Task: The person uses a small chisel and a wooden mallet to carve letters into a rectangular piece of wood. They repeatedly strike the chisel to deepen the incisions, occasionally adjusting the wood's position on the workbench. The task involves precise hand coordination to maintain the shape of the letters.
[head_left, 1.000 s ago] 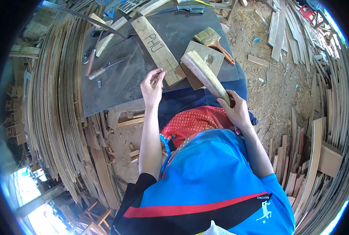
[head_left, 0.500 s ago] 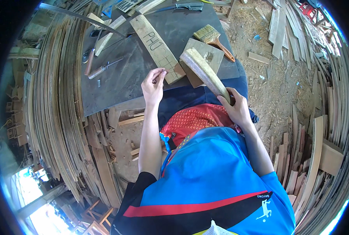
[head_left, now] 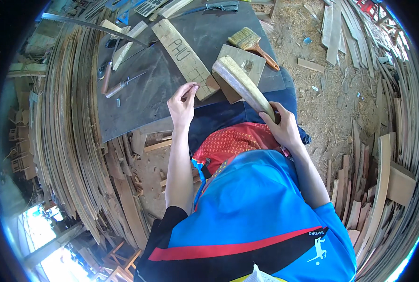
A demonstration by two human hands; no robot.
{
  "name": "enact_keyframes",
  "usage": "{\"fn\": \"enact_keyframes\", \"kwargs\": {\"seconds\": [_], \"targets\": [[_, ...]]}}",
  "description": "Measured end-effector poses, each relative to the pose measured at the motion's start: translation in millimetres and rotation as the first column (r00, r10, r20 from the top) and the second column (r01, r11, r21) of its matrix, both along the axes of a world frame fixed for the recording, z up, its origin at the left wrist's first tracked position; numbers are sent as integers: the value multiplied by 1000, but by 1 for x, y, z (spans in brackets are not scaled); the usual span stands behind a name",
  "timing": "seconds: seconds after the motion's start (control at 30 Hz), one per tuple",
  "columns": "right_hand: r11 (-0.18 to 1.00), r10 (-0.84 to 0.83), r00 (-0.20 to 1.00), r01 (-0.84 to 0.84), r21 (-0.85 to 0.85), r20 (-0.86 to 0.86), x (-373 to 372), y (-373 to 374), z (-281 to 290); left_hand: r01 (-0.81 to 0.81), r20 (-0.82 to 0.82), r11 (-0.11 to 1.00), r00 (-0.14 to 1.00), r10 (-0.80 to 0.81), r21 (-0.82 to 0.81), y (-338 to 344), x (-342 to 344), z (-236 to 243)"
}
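Observation:
My right hand (head_left: 285, 126) grips the lower end of a thick wooden bar (head_left: 240, 81), which slants up and left over a square wooden piece (head_left: 250, 60) with a hole in it. Thumb and fingertips of my left hand (head_left: 181, 104) are pinched together beside the near end of a pale board (head_left: 183, 56). Whatever they hold, if anything, is too small to make out. Dark lettering and a drawn grid mark that board, which lies flat on the dark tabletop (head_left: 148, 103). A wide paintbrush (head_left: 254, 47) with a brown handle rests beside the square piece.
At the table's left lie a chisel (head_left: 117, 89), another wooden-handled tool (head_left: 107, 77) and a long saw blade (head_left: 92, 27). Stacked planks (head_left: 68, 127) stand on the left. More boards (head_left: 388, 178) lean at the right, beside a shaving-strewn floor (head_left: 329, 103).
The view has shifted slightly. Both hands keep nearly the same pose, and the wooden bar stays in my right hand.

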State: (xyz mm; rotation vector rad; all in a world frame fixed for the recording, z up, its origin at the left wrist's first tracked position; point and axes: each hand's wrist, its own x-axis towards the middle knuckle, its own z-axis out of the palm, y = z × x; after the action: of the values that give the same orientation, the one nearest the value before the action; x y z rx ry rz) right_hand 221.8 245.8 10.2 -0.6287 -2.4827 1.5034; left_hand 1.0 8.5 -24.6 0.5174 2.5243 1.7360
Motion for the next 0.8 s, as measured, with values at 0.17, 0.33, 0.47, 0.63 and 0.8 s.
{"fn": "enact_keyframes", "kwargs": {"seconds": [0.17, 0.33, 0.47, 0.63, 0.8], "targets": [[1000, -1, 1000, 1, 1, 7, 1, 1, -3, 8, -85, 999, 996, -11, -35, -2, -1, -4], [1000, 11, 1000, -11, 21, -1, 0, 1, 1, 7, -180, 998, 984, -17, -59, -1, 0, -6], [994, 50, 999, -49, 101, -12, 1, -1, 11, 10, -382, 995, 923, -49, -102, 4, 3, 3], [990, 90, 988, -75, 118, -124, 7, -14, 42, 9, -331, 994, 943, -46, -112, 0, 0, -3], [969, 151, 957, -93, 230, -248, -1, -20, 74, 38, -347, 998, 937, -51, -44, 6, 2, -7]]}}
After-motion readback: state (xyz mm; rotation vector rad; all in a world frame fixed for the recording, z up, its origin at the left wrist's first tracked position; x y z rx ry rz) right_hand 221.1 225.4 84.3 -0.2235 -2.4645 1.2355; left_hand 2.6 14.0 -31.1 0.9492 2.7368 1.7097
